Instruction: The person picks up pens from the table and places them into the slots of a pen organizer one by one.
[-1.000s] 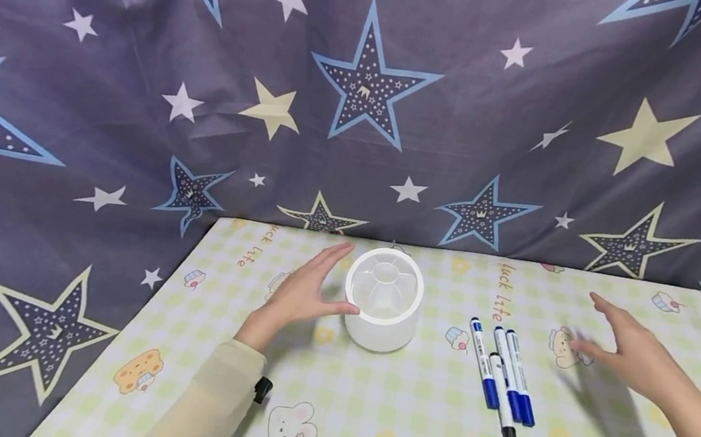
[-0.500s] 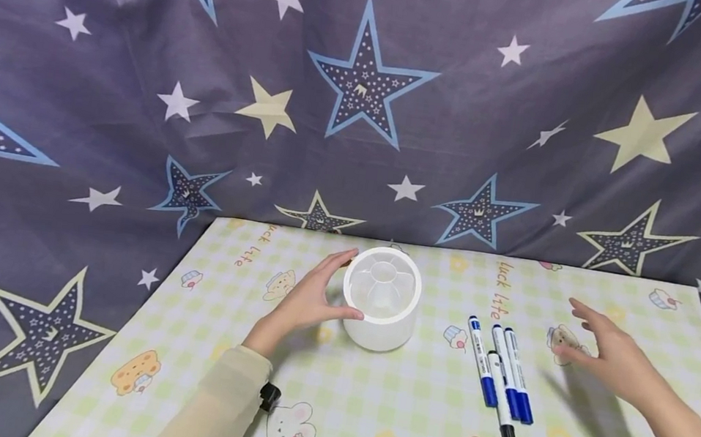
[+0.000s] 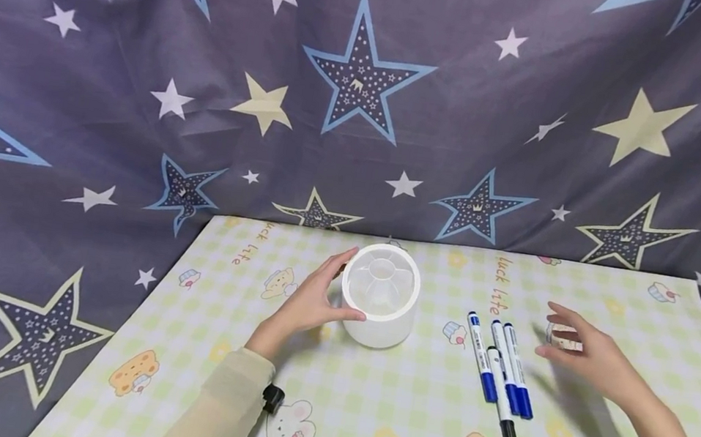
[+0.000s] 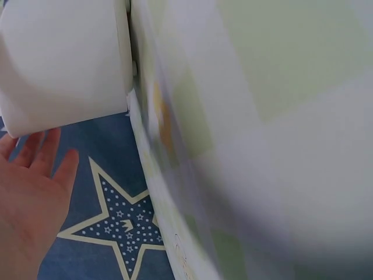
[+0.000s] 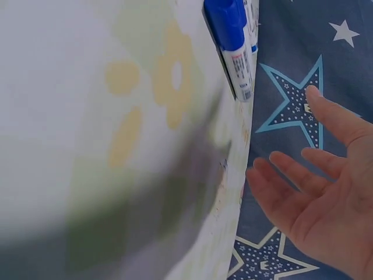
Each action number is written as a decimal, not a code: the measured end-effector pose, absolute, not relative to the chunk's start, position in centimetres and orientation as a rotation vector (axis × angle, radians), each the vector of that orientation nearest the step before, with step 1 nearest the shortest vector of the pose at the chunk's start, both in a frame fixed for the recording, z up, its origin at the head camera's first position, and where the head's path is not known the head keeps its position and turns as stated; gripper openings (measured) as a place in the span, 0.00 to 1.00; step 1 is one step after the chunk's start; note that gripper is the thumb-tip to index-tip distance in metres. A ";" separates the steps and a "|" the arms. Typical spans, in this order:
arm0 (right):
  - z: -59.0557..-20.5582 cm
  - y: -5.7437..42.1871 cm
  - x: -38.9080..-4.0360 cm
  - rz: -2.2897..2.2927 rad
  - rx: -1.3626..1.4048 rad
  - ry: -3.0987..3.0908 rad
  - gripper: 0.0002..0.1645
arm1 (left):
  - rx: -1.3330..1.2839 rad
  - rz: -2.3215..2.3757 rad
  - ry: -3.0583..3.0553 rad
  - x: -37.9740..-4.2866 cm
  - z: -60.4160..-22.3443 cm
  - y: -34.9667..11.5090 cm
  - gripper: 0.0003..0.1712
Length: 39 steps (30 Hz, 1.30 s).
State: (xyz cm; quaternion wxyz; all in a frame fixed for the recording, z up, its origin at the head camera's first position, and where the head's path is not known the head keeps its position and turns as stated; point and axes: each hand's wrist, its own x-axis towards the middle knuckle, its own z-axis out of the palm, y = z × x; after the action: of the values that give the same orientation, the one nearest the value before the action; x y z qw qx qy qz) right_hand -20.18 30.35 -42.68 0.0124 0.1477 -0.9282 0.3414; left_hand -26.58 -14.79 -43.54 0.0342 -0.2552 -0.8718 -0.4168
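A white round desk organiser [image 3: 379, 329] with a translucent divided inside stands upright on the table. My left hand [image 3: 309, 300] holds its left side, thumb over the front rim and fingers reaching round the back. In the left wrist view the fingertips [image 4: 51, 139] meet the edge of the organiser [image 4: 64, 64] and are partly hidden by it. My right hand [image 3: 600, 362] hovers right of several whiteboard markers, fingers spread and holding nothing. Three markers have blue caps [image 3: 524, 404]; the nearest marker [image 3: 503, 397] has a black cap. A blue marker cap [image 5: 226, 26] shows in the right wrist view.
A checked tablecloth [image 3: 324, 422] with cartoon prints covers the table. Behind its back edge hangs a dark curtain [image 3: 441, 134] with stars. Small black straps with cameras sit on both wrists.
My left hand has moved right, closing in on the organiser, its thumb now over the rim. The right hand has drifted left and nearer the markers. Organiser and markers stay in place.
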 end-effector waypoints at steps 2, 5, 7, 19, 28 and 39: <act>-42.9 30.2 -20.1 1.079 0.460 -2.903 0.45 | -0.800 -1.302 -2.678 -26.6 -43.5 -14.7 0.65; -43.3 29.9 -20.2 1.121 0.462 -2.907 0.42 | -0.809 -1.325 -2.681 -26.6 -43.5 -14.7 0.64; -43.5 29.8 -20.2 1.243 0.479 -2.897 0.42 | -0.800 -1.332 -2.689 -26.6 -43.4 -14.7 0.64; -45.3 28.6 -20.5 1.732 0.341 -2.878 0.44 | -0.772 -1.369 -2.698 -26.7 -43.4 -14.7 0.64; -45.3 27.9 -20.9 1.590 0.251 -2.976 0.45 | -0.743 -1.362 -2.730 -26.3 -43.0 -14.7 0.64; -44.8 27.4 -21.1 1.443 0.178 -3.032 0.41 | -0.738 -1.371 -2.734 -26.3 -42.9 -14.6 0.63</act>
State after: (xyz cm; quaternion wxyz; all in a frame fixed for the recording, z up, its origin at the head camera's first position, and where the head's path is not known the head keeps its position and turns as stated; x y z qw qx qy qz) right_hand -21.08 27.43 -44.84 -0.1102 0.0527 -0.8962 0.4264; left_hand -26.29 -14.56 -42.87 -0.0020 -0.2345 -0.8690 -0.4357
